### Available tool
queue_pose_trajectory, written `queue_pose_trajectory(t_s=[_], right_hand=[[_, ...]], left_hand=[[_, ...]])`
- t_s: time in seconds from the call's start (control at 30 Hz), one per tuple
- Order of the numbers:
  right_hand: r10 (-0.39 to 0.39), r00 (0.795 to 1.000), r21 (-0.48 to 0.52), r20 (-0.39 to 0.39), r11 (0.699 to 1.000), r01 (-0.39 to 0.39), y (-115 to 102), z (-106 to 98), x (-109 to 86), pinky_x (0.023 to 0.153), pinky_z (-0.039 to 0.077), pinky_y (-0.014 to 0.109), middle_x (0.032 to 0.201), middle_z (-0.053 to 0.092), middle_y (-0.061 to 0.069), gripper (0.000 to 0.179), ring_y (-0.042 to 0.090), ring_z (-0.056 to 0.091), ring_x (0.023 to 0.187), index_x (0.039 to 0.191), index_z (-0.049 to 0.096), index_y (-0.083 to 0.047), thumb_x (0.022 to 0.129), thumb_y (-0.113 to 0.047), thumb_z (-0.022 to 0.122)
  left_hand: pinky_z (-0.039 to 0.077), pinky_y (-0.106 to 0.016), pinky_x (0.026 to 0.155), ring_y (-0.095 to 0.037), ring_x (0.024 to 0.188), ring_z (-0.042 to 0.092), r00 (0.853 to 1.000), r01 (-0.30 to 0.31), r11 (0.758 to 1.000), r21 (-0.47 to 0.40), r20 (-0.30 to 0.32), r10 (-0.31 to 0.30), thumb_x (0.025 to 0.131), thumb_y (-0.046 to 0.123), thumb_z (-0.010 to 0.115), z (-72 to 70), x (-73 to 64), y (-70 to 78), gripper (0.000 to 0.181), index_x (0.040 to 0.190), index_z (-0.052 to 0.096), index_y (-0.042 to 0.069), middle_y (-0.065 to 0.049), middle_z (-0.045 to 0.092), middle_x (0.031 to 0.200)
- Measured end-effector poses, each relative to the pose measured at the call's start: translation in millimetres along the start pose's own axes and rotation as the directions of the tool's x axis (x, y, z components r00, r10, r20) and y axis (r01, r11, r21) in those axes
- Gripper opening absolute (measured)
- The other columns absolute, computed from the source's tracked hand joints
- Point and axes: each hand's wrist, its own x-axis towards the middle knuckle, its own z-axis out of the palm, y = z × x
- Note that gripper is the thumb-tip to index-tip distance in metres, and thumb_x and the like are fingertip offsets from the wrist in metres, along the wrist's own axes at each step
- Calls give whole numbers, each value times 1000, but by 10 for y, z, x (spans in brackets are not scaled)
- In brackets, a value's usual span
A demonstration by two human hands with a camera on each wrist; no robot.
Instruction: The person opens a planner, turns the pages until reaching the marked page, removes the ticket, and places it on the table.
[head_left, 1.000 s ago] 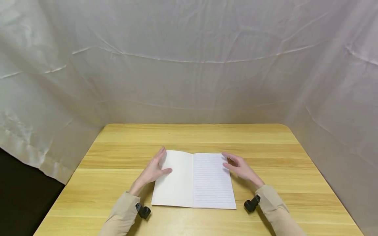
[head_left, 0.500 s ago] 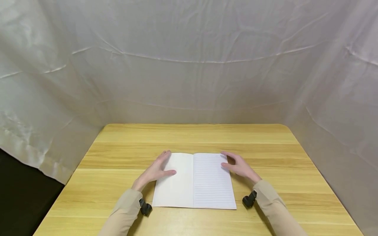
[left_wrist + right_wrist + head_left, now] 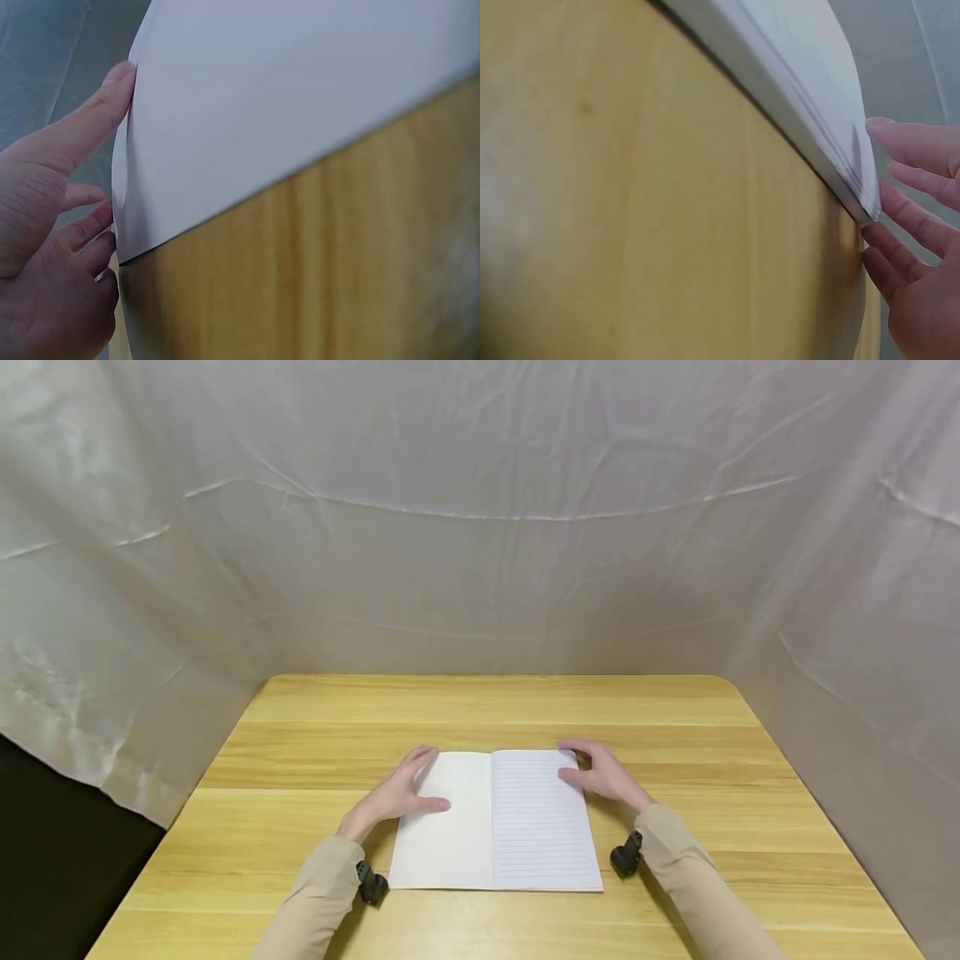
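An open notebook (image 3: 459, 852) lies flat on the wooden table, its left page blank and its right page (image 3: 534, 827) ruled with lines. Over its left edge is my left hand (image 3: 393, 795), thumb extended across the blank page and the other fingers at the far left corner. My right hand (image 3: 607, 775) is at the far right corner, the thumb over the ruled page and the fingers along the edge. In the left wrist view the thumb (image 3: 112, 86) touches the page. The right wrist view shows fingertips (image 3: 881, 234) against the thick page stack (image 3: 795, 97).
The wooden table (image 3: 480, 702) has rounded far corners. A pale grey cloth curtain (image 3: 480, 577) hangs behind it and along both sides. A dark area (image 3: 67, 852) shows at the lower left. Each wrist wears a small black camera (image 3: 371, 883).
The left page's outer edge has come down flatter. My left hand has shifted slightly right and nearer to me, its thumb further onto the page. My right hand has moved slightly left.
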Motion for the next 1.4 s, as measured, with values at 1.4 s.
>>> queue_pose_trajectory(t_s=[1.4], right_hand=[[5,974,-50,-226,999,-17,-27,62,45,97,54,57,113,72,22,18,41,66,109,101,77,1,93,-15,72]], left_hand=[[13,-68,123,-41,158,2,999,-33,999,21,-7,33,78,36,87,24,-47,60,108,159,25,1,-21,14,169]])
